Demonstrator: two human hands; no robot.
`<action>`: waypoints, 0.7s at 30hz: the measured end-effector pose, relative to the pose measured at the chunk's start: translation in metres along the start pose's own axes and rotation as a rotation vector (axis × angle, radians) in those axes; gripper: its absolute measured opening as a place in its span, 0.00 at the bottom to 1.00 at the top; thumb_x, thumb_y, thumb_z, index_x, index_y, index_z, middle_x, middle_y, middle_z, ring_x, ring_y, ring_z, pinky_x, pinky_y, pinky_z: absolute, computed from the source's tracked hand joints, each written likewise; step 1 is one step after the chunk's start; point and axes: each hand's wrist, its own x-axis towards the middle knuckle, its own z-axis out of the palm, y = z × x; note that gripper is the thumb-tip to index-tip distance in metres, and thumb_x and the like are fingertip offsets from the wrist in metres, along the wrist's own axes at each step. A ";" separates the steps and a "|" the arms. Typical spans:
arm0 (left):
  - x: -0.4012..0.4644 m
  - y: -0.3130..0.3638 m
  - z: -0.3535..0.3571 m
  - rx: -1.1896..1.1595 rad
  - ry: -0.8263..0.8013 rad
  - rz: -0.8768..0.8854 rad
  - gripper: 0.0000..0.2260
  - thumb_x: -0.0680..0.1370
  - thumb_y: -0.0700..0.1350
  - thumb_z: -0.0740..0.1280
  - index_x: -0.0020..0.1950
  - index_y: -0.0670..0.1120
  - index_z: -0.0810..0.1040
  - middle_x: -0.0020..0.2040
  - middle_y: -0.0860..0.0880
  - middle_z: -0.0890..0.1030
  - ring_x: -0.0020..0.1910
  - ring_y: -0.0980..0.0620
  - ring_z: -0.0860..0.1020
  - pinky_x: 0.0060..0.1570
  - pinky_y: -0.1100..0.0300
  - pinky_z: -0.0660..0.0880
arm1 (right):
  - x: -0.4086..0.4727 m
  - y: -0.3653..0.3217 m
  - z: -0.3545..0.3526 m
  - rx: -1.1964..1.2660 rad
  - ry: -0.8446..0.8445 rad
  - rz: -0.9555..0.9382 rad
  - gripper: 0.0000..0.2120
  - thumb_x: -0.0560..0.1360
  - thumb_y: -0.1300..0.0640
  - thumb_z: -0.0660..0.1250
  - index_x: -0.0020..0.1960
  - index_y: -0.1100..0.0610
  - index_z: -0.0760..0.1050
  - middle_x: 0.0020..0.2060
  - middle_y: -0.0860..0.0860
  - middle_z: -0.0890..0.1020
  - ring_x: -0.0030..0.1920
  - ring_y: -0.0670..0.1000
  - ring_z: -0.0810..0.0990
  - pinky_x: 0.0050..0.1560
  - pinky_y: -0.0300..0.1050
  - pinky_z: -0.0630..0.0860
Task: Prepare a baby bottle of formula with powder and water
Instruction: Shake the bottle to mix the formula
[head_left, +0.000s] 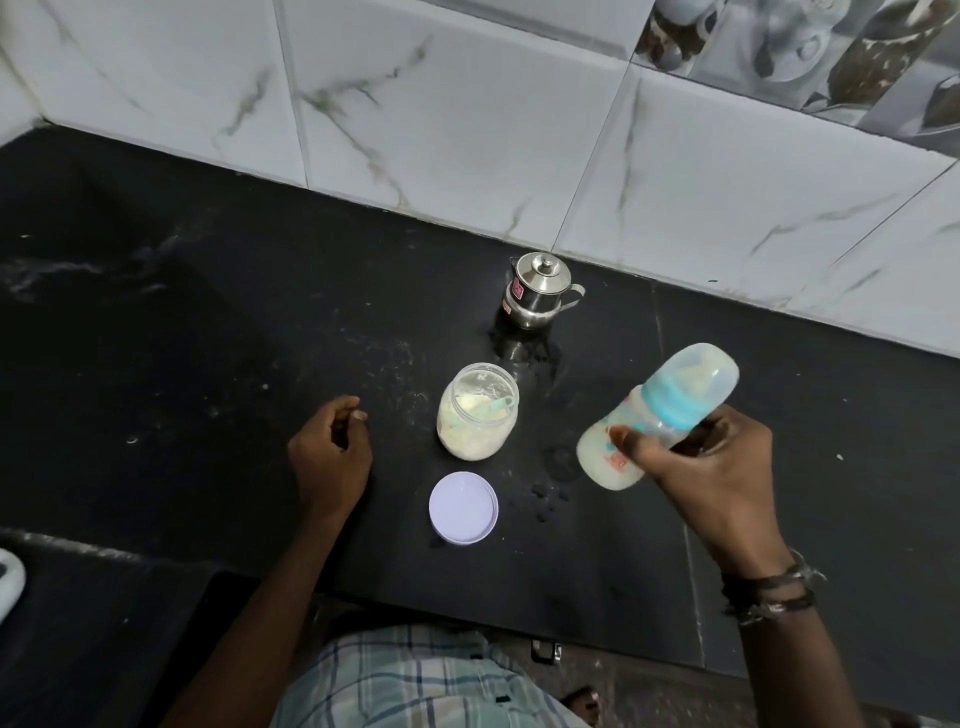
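My right hand (701, 462) grips a baby bottle (613, 452) above the black counter, tilted with its blue collar and clear cap up to the right. Milky white liquid fills its lower part. An open clear jar of formula powder (475, 415) stands in the middle, with a pale green scoop (493, 408) lying inside it. The jar's white lid (463, 508) lies flat in front of it. My left hand (330, 457) rests on the counter left of the jar, fingers loosely curled, holding nothing.
A small steel pot with a lid (537, 291) stands by the tiled wall behind the jar. Water drops (548, 493) and powder specks dot the black counter (208, 338). The counter's front edge runs just before my body.
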 end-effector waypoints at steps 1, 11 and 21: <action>0.000 0.000 0.000 0.003 0.001 -0.009 0.08 0.78 0.37 0.68 0.56 0.44 0.82 0.45 0.50 0.83 0.43 0.57 0.81 0.45 0.76 0.73 | 0.001 -0.001 0.001 0.012 0.012 0.015 0.18 0.60 0.52 0.81 0.48 0.48 0.81 0.39 0.43 0.86 0.42 0.45 0.86 0.42 0.41 0.82; 0.001 -0.004 0.002 0.008 0.011 0.011 0.08 0.78 0.37 0.69 0.55 0.45 0.82 0.44 0.51 0.83 0.43 0.57 0.82 0.46 0.71 0.76 | -0.003 0.004 0.007 -0.054 -0.028 -0.003 0.14 0.62 0.57 0.80 0.47 0.52 0.83 0.41 0.47 0.88 0.43 0.49 0.87 0.44 0.45 0.84; 0.001 -0.003 0.002 -0.013 0.008 0.007 0.08 0.78 0.37 0.68 0.56 0.44 0.82 0.45 0.49 0.84 0.43 0.55 0.82 0.46 0.71 0.76 | -0.006 0.002 0.006 -0.174 -0.035 -0.042 0.17 0.61 0.53 0.81 0.49 0.52 0.83 0.40 0.45 0.87 0.41 0.46 0.86 0.43 0.46 0.84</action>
